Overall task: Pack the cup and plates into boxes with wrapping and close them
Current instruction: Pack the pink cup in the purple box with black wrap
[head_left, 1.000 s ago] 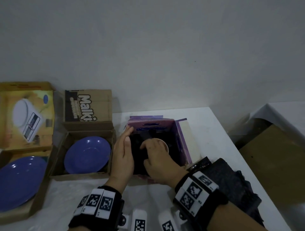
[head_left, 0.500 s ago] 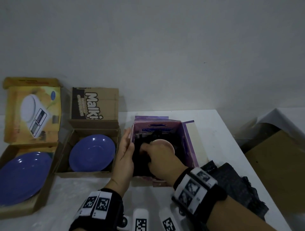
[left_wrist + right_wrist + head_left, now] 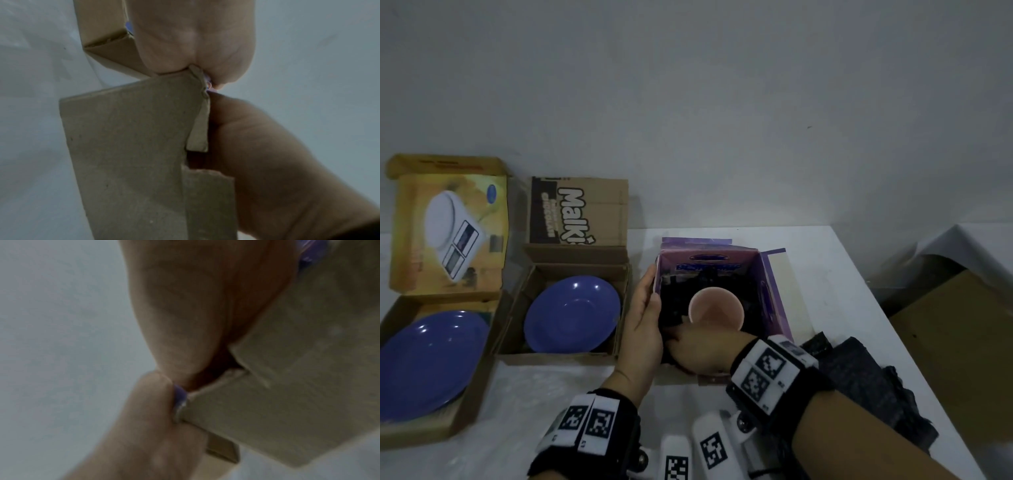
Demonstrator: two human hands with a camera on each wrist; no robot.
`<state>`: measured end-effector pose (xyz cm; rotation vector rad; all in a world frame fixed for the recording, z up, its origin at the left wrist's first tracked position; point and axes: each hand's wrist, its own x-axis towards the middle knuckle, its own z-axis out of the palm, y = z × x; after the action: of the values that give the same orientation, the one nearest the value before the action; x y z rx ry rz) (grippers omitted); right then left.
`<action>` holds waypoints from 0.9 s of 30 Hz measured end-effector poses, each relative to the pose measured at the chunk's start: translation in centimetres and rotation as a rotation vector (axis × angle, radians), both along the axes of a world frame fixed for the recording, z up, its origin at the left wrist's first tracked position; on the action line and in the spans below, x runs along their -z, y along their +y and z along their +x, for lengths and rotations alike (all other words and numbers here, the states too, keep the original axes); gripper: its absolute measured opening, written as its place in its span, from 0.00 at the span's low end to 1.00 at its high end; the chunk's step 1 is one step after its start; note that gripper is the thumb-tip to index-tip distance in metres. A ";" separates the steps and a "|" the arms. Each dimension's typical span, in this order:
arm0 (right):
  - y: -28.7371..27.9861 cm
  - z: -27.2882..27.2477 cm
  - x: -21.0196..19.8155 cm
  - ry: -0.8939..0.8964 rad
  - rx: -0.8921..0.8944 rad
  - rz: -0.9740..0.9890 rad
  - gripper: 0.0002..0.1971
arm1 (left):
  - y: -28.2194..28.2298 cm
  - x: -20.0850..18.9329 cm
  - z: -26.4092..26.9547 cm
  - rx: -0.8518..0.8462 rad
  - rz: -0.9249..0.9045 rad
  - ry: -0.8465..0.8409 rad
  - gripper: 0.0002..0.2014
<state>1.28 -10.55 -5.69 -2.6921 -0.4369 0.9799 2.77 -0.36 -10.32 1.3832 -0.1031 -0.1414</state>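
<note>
A pink cup [image 3: 717,308] stands upright inside the open purple box [image 3: 770,291], with black wrapping [image 3: 678,301] packed around it. My left hand [image 3: 643,315] lies along the box's left wall, fingers outside and thumb at the rim, holding it. My right hand [image 3: 702,349] reaches into the near left corner, its fingers curled down into the wrapping and their tips hidden. A small blue plate [image 3: 571,313] and a large blue plate [image 3: 428,359] lie unwrapped in open cardboard boxes at the left. The left wrist view shows the left hand [image 3: 193,35] against the box's grey cardboard [image 3: 127,146].
More black wrapping [image 3: 866,383] is piled on the white table [image 3: 825,274] right of the purple box. The plate boxes' lids [image 3: 578,212] stand up against the wall. Brown cardboard [image 3: 962,342] lies beyond the table's right edge.
My right hand has slid from over the cup to the box's near left corner, baring the cup's whole rim. The left hand stays on the left wall.
</note>
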 end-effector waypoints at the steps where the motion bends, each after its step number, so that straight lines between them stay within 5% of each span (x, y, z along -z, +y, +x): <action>1: 0.3 -0.1 0.5 0.040 -0.076 -0.020 0.20 | 0.0 -0.1 0.0 -0.002 0.015 -0.003 0.19; 6: -0.2 -0.2 -0.7 0.033 -0.085 0.050 0.17 | 0.3 0.2 0.2 -0.009 0.071 -0.028 0.20; 9: -2.7 -0.4 -3.3 -0.133 0.242 0.163 0.11 | 0.3 0.4 0.3 -0.023 0.086 -0.042 0.20; 13: -7.6 -1.7 -4.8 -0.521 0.624 -0.114 0.11 | -0.1 0.3 0.1 -0.049 0.214 -0.113 0.19; 18: -10.0 -3.4 -3.0 -0.581 0.822 0.062 0.16 | 0.0 0.5 0.3 -0.074 0.443 -0.226 0.20; 23: -12.0 -5.0 -1.9 -0.550 0.982 0.298 0.07 | 0.0 -1.0 0.5 -0.112 0.736 -0.352 0.21; 27: -14.2 -9.0 0.3 -0.451 0.966 -0.033 0.15 | -0.3 -1.1 1.8 -0.134 0.815 -0.328 0.17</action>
<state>-7.76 -24.76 -5.95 -2.6015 0.7628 0.1032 4.54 -0.62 -9.18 2.2148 -0.2426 0.1822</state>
